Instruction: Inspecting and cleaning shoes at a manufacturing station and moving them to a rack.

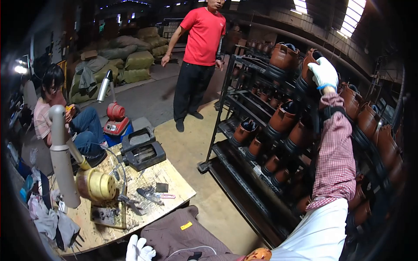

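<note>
My right hand [324, 73], in a white knitted glove with a blue cuff edge, reaches up to the top of the dark metal rack [217, 126]. Its fingers close around the upper part of a brown leather boot [308, 65], whose far side the glove partly hides. Beside that one stands another brown boot [284, 58] with a dark sole. My left hand [139, 249], also in a white glove, hangs low at the bottom edge near my brown apron [187, 230]. Its fingers are slightly bent and apart, with nothing visible in them.
More brown boots fill the rack's tiers. On the left, a wooden workbench [174, 180] carries a yellow round machine [98, 185], black trays [143, 152] and scattered tools. A person in a red shirt [203, 35] stands beyond; another person [82, 126] sits behind the bench.
</note>
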Demonstrator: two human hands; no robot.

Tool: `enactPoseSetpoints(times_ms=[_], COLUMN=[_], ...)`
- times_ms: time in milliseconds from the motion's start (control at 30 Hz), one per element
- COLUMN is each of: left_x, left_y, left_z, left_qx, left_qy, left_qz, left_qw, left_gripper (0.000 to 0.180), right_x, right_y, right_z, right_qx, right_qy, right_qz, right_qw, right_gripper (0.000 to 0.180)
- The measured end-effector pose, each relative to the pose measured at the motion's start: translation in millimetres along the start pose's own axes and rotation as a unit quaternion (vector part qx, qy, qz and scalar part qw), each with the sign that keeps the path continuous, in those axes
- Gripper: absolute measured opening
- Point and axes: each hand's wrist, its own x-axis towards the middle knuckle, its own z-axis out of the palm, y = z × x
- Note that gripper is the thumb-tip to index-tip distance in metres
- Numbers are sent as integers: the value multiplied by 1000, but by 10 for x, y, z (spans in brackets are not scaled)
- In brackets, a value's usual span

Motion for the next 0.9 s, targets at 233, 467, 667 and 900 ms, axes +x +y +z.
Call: enactPoseSetpoints(times_ms=[233,467,667,900], left_x=[-143,152,333,843], left_y=[-126,-210,-1373,-446], left_z=[-88,403,-1765,-1984], left_qx=[-74,-122,-281,-314], left_qy=[1,-124,33,-99], left_qz=[12,-11,20,144], left_qw=[997,985,959,933], left_gripper=[43,74,49,51], right_x=[-2209,-4612,-5008,-5005], right_y=[-568,-831,-1658,-1536], right_z=[309,-36,465,788], right_qx=[359,109,399,449], right_qy=[191,-191,-422,-402], right_qz=[-278,-604,-691,-483], right_qw=[870,766,431,635], right_gripper=[23,60,44,45])
